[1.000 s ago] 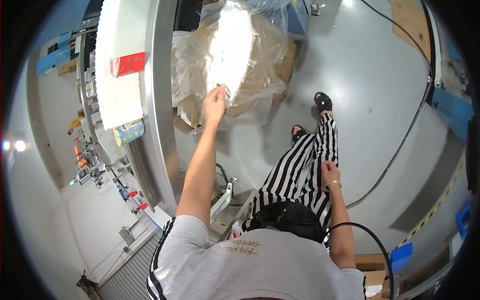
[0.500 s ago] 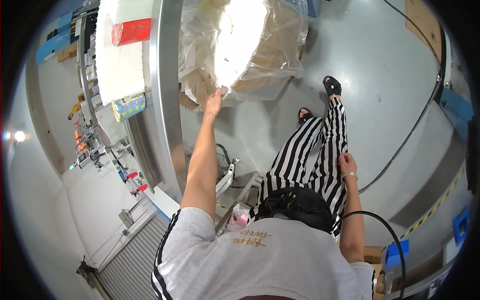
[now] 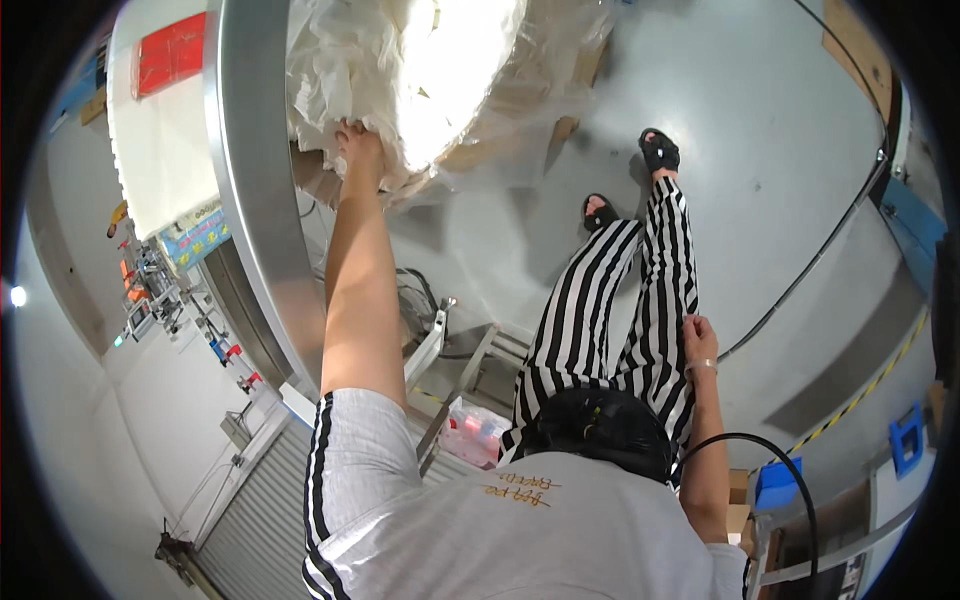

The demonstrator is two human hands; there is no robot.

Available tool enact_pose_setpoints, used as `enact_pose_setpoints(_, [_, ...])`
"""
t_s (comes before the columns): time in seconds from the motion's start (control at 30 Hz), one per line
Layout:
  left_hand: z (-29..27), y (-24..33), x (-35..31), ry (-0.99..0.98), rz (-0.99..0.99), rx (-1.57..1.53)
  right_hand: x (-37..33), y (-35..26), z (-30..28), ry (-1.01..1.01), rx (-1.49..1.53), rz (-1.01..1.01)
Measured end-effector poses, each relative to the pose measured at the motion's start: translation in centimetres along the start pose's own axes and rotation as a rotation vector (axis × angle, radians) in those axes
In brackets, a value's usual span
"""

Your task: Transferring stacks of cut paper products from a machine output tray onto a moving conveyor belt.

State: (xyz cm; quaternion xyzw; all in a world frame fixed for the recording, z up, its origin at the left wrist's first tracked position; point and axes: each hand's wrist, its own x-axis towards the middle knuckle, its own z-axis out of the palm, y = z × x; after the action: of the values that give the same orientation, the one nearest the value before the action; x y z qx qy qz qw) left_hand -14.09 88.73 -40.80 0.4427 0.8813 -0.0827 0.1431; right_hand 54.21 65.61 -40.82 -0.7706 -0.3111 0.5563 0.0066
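Observation:
My left arm reaches far forward to a large clear plastic bag (image 3: 350,60) that lines a brown carton (image 3: 590,60). My left hand (image 3: 362,155) is at the bag's near left edge, its fingers curled into the crumpled plastic. A glaring bright patch washes out much of the bag's inside, so what lies there cannot be made out. Beside my right thigh in striped trousers (image 3: 665,270), my right hand (image 3: 698,342) rests with its fingers curled in and nothing seen in them.
A metal rail (image 3: 262,200) runs along the left, past a white surface with a red packet (image 3: 170,52) and a blue printed packet (image 3: 195,238). A metal-framed stool or step (image 3: 480,365) and a pinkish bag (image 3: 475,432) are near me. A black cable (image 3: 800,285) crosses the floor.
My left hand has moved forward and left along the bag, whose edge is now more bunched. The view has shifted slightly right. My right hand stays at my thigh.

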Motion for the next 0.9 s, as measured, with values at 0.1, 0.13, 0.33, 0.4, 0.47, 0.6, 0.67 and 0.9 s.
enact_pose_setpoints(0.1, [1.0,2.0,-1.1,0.006,-0.071,0.048,-1.1,-3.4,-0.4,0.046,-0.203,-0.069])
enact_pose_setpoints(0.13, [1.2,4.0,-2.5,0.043,-0.171,0.112,-1.2,-4.1,-0.3,0.009,-0.202,-0.074])
enact_pose_setpoints(0.33, [-3.8,11.8,-16.0,-0.078,0.023,-0.489,-1.4,-5.3,0.2,-0.011,-0.088,-0.14])
enact_pose_setpoints(0.4, [-10.0,17.4,-22.8,-0.12,0.062,-0.588,-1.5,-4.4,0.0,0.054,-0.082,-0.206])
enact_pose_setpoints(0.47, [-1.7,13.3,-24.3,0.082,0.406,-0.79,0.1,-3.3,0.0,-0.017,0.077,-0.237])
enact_pose_setpoints(0.6, [-12.4,21.7,-34.7,-0.409,0.671,-0.611,0.4,-2.7,-3.1,0.018,0.164,-0.057])
enact_pose_setpoints(0.67, [-17.3,23.0,-37.1,-0.563,0.606,-0.712,0.5,-2.5,-4.3,0.034,0.152,-0.068])
enact_pose_setpoints(0.9, [-27.3,16.9,-35.6,0.47,0.635,-0.837,0.1,-5.2,-5.4,0.011,0.022,-0.002])
